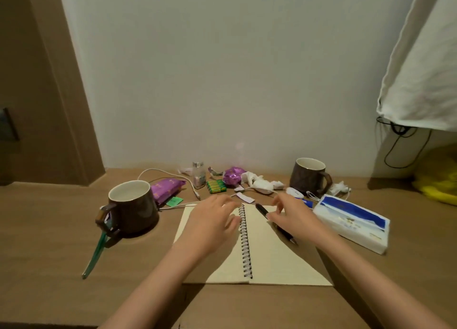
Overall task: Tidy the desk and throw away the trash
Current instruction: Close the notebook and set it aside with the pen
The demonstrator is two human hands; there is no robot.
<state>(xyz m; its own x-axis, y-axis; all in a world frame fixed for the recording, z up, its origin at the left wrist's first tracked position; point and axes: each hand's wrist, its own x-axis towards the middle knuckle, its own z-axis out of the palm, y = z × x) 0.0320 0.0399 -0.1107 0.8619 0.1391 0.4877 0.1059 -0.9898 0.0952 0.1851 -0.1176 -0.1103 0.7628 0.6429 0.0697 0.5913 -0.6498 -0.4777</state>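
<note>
Brown wood-look counter [49,229], cluttered along the wall side. Open spiral notebook [269,259] lying flat at centre front, blank pages up.

Step in hand, as judged: clearing the pen off the right page, then shutting the notebook. Advised:
- Lift the pen clear before folding either cover, to avoid a jammed coil or a bent page.
- Take the barrel near its middle, not at the tip.
- Fold one cover across the coil with a flat palm.

Tissue pack [353,220] just right of the notebook, apart from it. Near mug [134,210] left of the notebook, far mug [309,178] by the wall, neither touched.

Left hand [212,220] low over the left page, beside the coil, fingers spread and relaxed, gripping nothing. Contact with the paper not determinable. Right hand [294,215] over the top of the right page, fingers loosely curved and raised, thumb at the pen's barrel. Closed pinch not confirmed, owing to blur at the fingertips. Both forearms reaching straight forward from the near edge.

Pen [262,210] lying slantwise on the right page, tip near the page's outer edge, middle hidden under the right hand.

Trash not yet touched: crumpled tissues [262,183] and purple wrapper [233,175], near the wall behind the notebook.
</note>
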